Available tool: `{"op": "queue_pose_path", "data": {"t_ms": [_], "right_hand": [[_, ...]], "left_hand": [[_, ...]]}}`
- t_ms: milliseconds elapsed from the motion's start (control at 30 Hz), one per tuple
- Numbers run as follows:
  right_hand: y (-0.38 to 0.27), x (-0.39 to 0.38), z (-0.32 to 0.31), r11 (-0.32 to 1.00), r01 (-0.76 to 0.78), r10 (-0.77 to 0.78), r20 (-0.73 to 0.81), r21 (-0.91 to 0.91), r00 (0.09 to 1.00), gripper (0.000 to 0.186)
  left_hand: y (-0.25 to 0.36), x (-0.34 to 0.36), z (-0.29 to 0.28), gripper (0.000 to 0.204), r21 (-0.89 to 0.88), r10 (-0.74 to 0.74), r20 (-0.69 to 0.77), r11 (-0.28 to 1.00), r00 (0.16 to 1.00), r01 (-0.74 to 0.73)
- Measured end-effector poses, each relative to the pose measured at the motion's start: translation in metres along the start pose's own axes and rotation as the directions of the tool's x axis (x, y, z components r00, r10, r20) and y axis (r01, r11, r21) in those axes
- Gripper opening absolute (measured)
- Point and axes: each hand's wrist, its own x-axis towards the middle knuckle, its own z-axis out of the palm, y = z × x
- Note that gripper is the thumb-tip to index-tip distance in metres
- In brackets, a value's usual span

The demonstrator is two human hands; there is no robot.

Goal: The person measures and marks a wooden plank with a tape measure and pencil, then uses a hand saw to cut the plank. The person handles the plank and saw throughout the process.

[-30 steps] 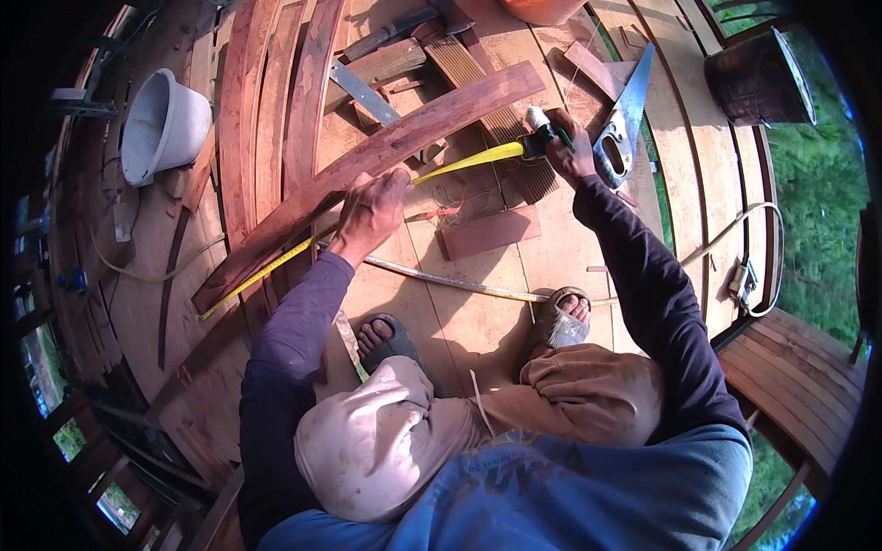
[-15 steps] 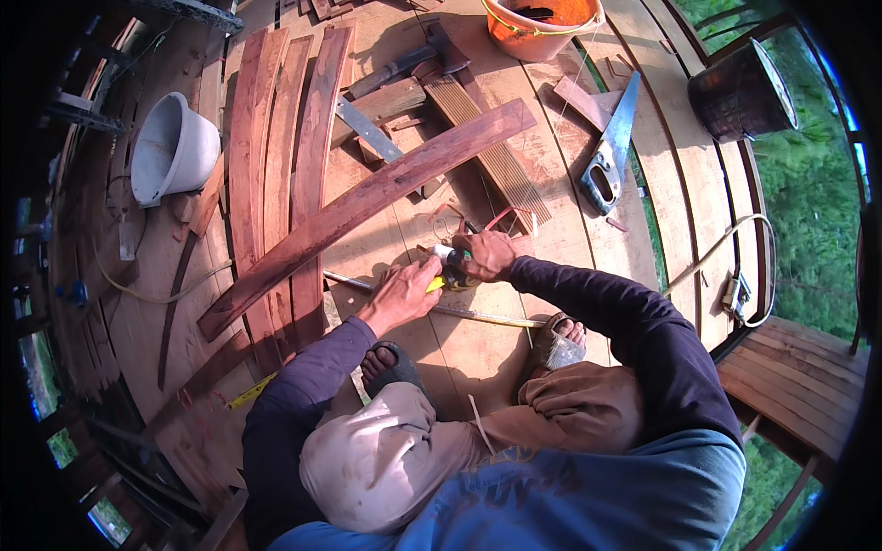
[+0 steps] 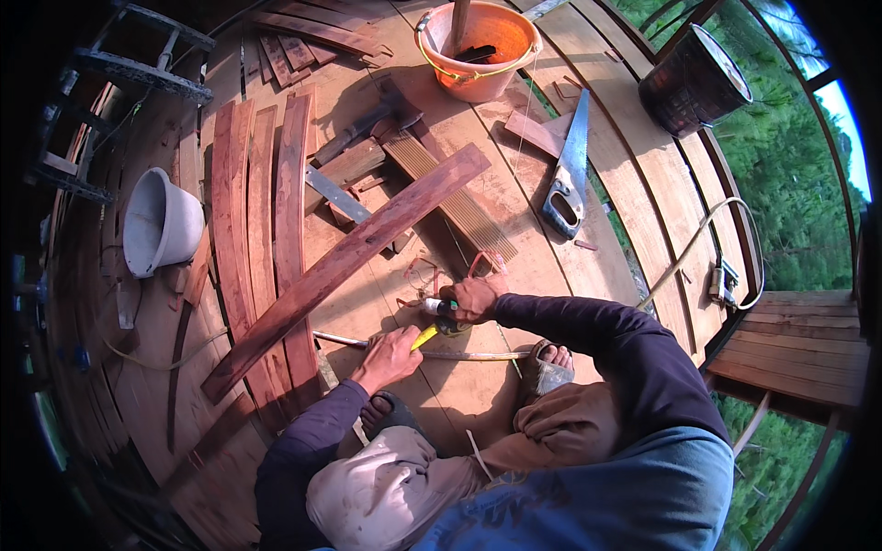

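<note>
A person's left hand (image 3: 388,356) gripped the yellow blade (image 3: 425,336) of a tape measure (image 3: 449,325) while the right hand (image 3: 475,299) closed around its case and a white-tipped object (image 3: 431,305), over a plank floor (image 3: 551,283) between sandaled feet (image 3: 551,354) and a reddish board (image 3: 354,268). The board lay aslant across wooden strips (image 3: 291,188); a handsaw (image 3: 571,151) rested to the right, an orange bucket (image 3: 470,81) farther off.

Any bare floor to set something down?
Yes: floor between handsaw and right sleeve, bar a small scrap beside the saw. Also the boards between saw and pale hose, though gapped. Crowded: around the long reddish plank, grooved board and metal strip, and where left hand and right hand hold the tape measure.
</note>
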Motion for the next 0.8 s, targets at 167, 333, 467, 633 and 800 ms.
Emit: {"op": "queue_pose_path", "data": {"t_ms": [167, 333, 467, 633, 800], "right_hand": [[0.001, 0.005, 0.011, 0.996, 0.090, -0.090, -0.008, 0.002, 0.996, 0.046], [0.011, 0.004, 0.014, 0.970, 0.235, -0.224, -0.156, 0.056, 0.962, 0.039], [0.017, -0.001, 0.026, 0.957, 0.261, -0.282, -0.200, -0.124, 0.938, 0.051], [0.011, 0.000, 0.037, 0.933, 0.349, -0.359, -0.328, -0.091, 0.874, 0.053], [-0.011, 0.010, 0.008, 0.962, 0.267, -0.271, -0.071, -0.058, 0.960, 0.050]], "left_hand": [[0.004, 0.005, -0.005, 0.022, 0.011, -0.013, 0.075, 1.000, 0.997, 0.012], [0.002, -0.001, -0.002, 0.023, -0.016, -0.043, 0.111, 0.999, 0.993, 0.045], [-0.003, 0.000, 0.004, 0.025, -0.051, -0.049, 0.069, 0.997, 0.996, 0.052], [-0.007, 0.005, 0.013, 0.030, -0.088, 0.011, -0.008, 0.996, 1.000, -0.012], [-0.012, 0.002, 0.013, 0.027, -0.045, -0.040, 0.004, 0.998, 0.999, 0.040]]}}
